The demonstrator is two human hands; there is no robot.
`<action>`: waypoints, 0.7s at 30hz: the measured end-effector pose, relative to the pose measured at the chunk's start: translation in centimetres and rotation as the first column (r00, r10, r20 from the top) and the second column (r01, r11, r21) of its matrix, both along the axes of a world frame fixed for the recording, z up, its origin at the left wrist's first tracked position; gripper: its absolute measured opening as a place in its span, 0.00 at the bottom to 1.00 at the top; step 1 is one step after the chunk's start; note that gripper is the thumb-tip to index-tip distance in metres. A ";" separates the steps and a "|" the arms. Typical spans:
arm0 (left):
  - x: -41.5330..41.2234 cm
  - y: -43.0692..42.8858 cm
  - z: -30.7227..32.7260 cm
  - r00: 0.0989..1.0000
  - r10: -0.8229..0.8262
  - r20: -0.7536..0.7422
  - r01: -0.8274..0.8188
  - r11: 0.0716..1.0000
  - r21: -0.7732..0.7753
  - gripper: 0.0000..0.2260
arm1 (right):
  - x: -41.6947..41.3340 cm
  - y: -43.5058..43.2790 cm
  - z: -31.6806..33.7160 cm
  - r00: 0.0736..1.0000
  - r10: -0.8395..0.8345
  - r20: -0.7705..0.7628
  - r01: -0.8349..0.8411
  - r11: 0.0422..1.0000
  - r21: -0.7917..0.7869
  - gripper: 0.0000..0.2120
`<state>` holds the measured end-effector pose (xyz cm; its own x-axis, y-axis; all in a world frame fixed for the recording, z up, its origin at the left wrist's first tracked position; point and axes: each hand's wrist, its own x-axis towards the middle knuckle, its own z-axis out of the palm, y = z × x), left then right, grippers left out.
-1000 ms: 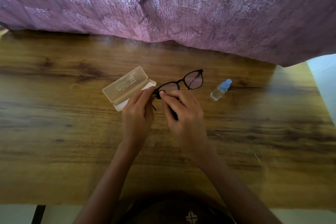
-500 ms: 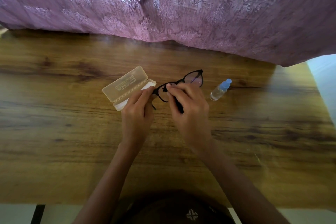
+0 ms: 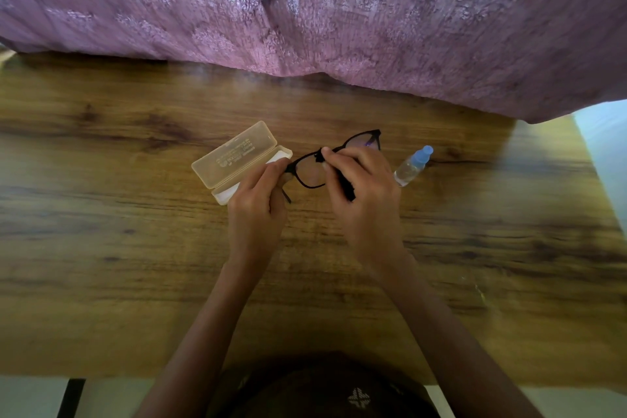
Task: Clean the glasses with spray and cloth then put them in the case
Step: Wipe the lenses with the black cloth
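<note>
Just right of the open case (image 3: 237, 159), I see the glasses (image 3: 310, 170) held in both hands. The left hand (image 3: 256, 207) pinches the frame's hinge corner, and the right hand (image 3: 364, 200) grips a dark cloth (image 3: 347, 188) against the frame near the bridge. I judge the glasses light, thin and easily bent, so I'd hold rims, never lenses. The right hand hides most of 1 lens, and I cannot make out the far temple.

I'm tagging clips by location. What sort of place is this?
Probably a home: a wood-grain table, purple patterned fabric draped along its far edge, and an open glasses case with a spray bottle.
</note>
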<state>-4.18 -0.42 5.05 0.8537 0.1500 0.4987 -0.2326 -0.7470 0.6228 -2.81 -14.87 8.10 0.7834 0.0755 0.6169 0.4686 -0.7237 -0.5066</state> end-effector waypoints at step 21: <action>-0.5 -0.1 0.3 0.999 -0.047 -0.007 0.047 0.998 -0.033 0.11 | -2.8 1.5 -0.6 0.996 0.088 -0.017 -0.089 0.995 -0.048 0.09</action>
<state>-4.68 -0.48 5.32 0.8642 0.1258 0.4871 -0.2617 -0.7144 0.6489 -5.61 -13.38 7.53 0.7814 0.1745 0.5991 0.5247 -0.7034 -0.4795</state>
